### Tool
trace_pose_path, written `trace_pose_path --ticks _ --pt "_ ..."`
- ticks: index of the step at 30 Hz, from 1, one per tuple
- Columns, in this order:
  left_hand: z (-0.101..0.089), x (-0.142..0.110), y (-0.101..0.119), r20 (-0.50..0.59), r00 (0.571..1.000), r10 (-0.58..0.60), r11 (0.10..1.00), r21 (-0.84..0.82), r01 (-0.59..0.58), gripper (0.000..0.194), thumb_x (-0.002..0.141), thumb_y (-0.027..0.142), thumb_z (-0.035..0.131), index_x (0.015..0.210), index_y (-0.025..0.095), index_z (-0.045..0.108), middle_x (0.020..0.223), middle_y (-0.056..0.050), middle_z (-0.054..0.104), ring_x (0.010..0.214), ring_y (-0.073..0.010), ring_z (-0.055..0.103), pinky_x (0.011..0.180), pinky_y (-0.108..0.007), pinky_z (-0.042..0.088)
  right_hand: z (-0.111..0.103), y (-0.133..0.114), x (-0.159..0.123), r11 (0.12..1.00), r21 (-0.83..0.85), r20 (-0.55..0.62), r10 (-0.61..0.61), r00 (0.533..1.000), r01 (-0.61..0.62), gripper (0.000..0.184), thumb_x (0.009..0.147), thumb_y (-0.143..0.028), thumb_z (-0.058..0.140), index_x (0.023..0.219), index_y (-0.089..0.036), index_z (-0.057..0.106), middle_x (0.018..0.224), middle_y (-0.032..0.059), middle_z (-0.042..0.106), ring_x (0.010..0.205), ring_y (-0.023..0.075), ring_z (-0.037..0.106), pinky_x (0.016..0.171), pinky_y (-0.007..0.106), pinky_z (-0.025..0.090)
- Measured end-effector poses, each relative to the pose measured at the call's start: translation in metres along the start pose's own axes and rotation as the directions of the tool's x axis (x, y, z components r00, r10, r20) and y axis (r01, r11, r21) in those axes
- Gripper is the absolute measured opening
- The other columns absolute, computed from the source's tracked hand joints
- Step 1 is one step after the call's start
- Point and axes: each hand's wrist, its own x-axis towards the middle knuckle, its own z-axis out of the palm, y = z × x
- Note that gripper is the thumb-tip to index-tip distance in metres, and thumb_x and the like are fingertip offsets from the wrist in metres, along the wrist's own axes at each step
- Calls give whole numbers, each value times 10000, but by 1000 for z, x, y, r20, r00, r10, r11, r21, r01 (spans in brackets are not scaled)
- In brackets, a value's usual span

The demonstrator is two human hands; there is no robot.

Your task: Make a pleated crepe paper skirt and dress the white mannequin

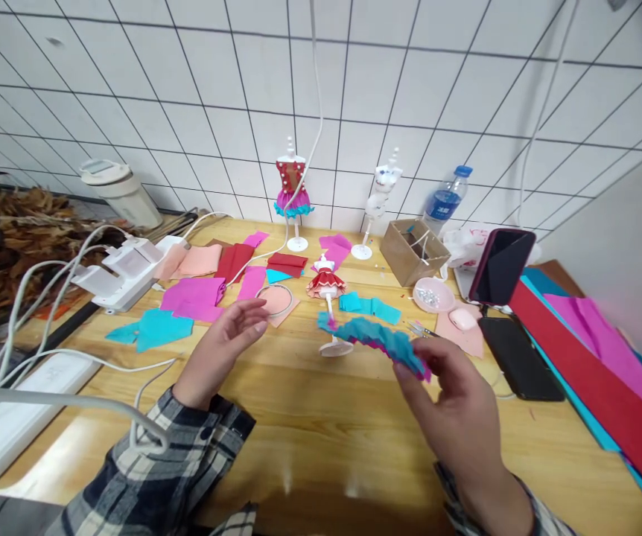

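Observation:
My right hand point(455, 406) pinches one end of a pleated strip of turquoise and pink paper point(374, 339), which fans out to the left above the wooden table point(310, 439). My left hand point(226, 346) hovers over the table with its fingers apart and holds nothing. Just behind the strip stands a small white mannequin with a red skirt point(328, 286). A dressed mannequin in red and turquoise point(292, 190) and a bare white mannequin point(380, 205) stand by the tiled wall.
Cut paper in pink, red and turquoise point(195, 298) lies about. A cardboard box point(410, 253), a pink dish of beads point(433, 295), a propped phone point(500, 266), a flat phone point(519, 357), a water bottle point(445, 199) and stacked paper sheets point(600, 372) sit right. Power strips with white cables point(120, 272) lie left.

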Motion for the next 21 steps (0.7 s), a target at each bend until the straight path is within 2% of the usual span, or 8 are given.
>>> trace_pose_path --ticks 2,3,6,8,10,14,19,21 --pt "-2 -2 -5 158 985 -70 997 29 67 357 769 486 747 949 185 682 810 -20 676 782 -155 615 749 -258 482 -1 -6 -9 962 -190 177 -161 971 194 173 826 -211 681 995 -250 664 768 -16 656 671 143 583 650 271 480" --pt "-1 -4 -7 285 947 -146 989 38 141 397 782 551 710 883 167 687 721 -14 648 681 -138 591 670 -247 476 4 -8 -15 951 -205 258 -178 950 233 201 839 -196 654 1031 -253 655 769 -18 660 647 139 584 624 266 481" --pt "8 -15 -6 612 715 -339 928 91 362 596 746 714 643 906 144 714 752 -60 680 674 -159 618 561 -230 465 32 -3 -30 975 -145 383 -102 918 168 235 860 -192 597 1088 -250 614 808 -8 682 648 142 616 608 262 507" --pt "15 -20 -5 698 622 -355 906 94 412 673 682 754 669 978 151 714 866 -88 712 788 -198 658 582 -234 495 51 3 -36 990 -105 424 -46 904 99 258 863 -199 587 1116 -253 588 835 4 682 681 154 633 628 271 522" --pt "20 -22 -4 691 625 -363 904 99 415 631 666 702 726 984 158 705 901 -82 719 836 -202 668 626 -242 517 65 10 -39 997 -70 446 -8 895 44 280 863 -200 582 1136 -255 559 840 9 670 693 162 634 642 279 526" --pt "22 -20 -8 529 719 -450 888 180 423 436 736 529 761 957 159 695 831 -41 727 745 -159 667 644 -243 508 74 16 -42 998 -58 494 30 869 -1 269 853 -216 601 1104 -245 510 851 9 656 696 164 629 654 295 509" --pt "18 -16 -17 479 762 -436 899 203 387 326 752 443 754 878 146 702 754 -14 714 678 -135 643 654 -242 487 72 19 -43 976 -163 583 -21 812 143 223 867 -400 647 954 -224 542 778 3 610 697 180 578 619 307 420" --pt "18 -14 -20 477 775 -414 909 184 373 318 761 438 746 885 149 698 783 -14 716 706 -143 647 686 -258 495 72 23 -40 970 -166 556 -58 829 180 183 933 -387 562 856 -221 550 731 3 595 696 180 564 635 314 409"
